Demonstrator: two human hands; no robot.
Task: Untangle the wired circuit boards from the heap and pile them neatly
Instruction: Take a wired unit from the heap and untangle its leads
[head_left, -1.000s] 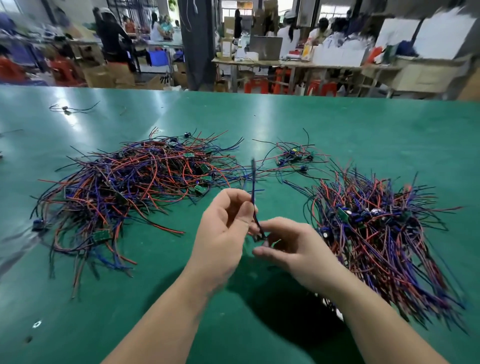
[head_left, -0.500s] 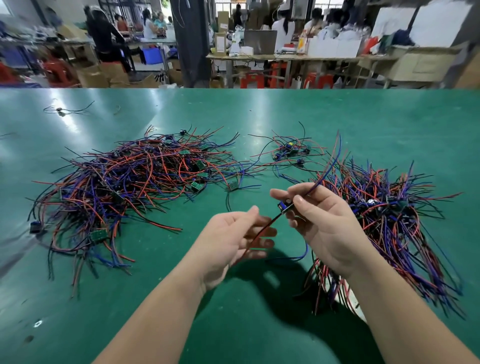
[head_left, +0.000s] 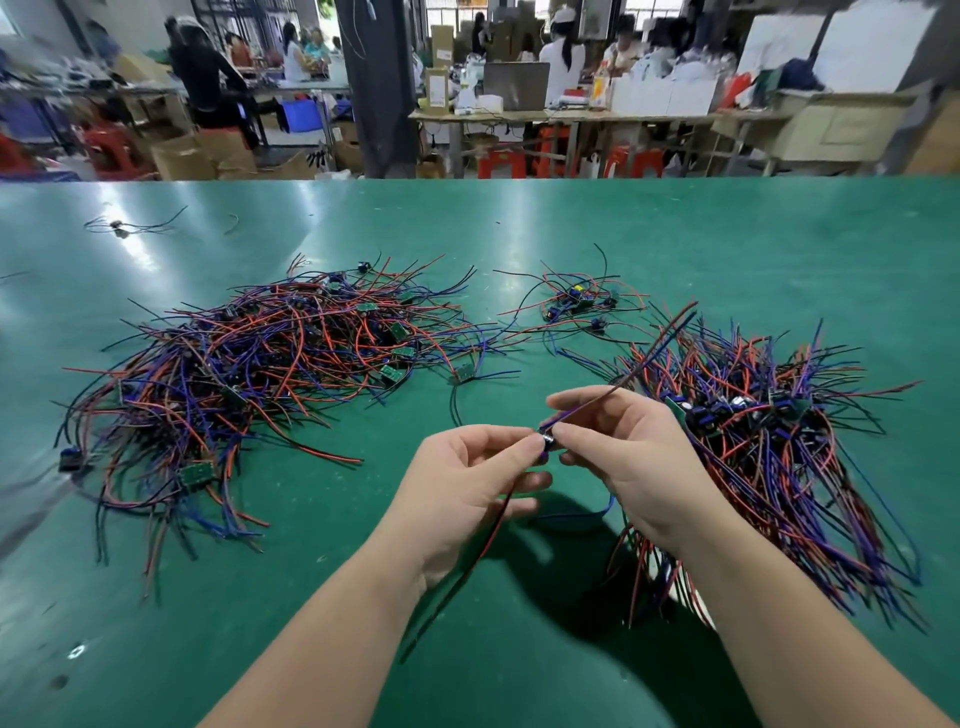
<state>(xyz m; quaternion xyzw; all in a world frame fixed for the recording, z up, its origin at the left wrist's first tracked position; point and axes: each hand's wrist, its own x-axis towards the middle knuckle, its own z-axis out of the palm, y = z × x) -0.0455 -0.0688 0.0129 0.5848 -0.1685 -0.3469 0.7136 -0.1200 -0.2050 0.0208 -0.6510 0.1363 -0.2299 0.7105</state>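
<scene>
A tangled heap of wired circuit boards (head_left: 249, 374), red, blue and black leads with small green boards, lies on the left of the green table (head_left: 727, 249). On the right sits the sorted pile (head_left: 769, 447), its wires lying roughly parallel. Between them, above the table, my left hand (head_left: 467, 493) and my right hand (head_left: 623, 457) both pinch one small wired board (head_left: 546, 440). Its wires run up to the right past my right hand, and down to the left under my left palm.
A small loose cluster of boards (head_left: 576, 304) lies behind the hands, and one single board (head_left: 464, 372) sits at the heap's right edge. A stray wire (head_left: 124, 226) rests far back left. Beyond the table edge are workbenches, boxes, stools and people.
My left hand has risen and taken hold of the board that my right hand held alone. Both hands now meet at the board; the wires have swung to a lower slant.
</scene>
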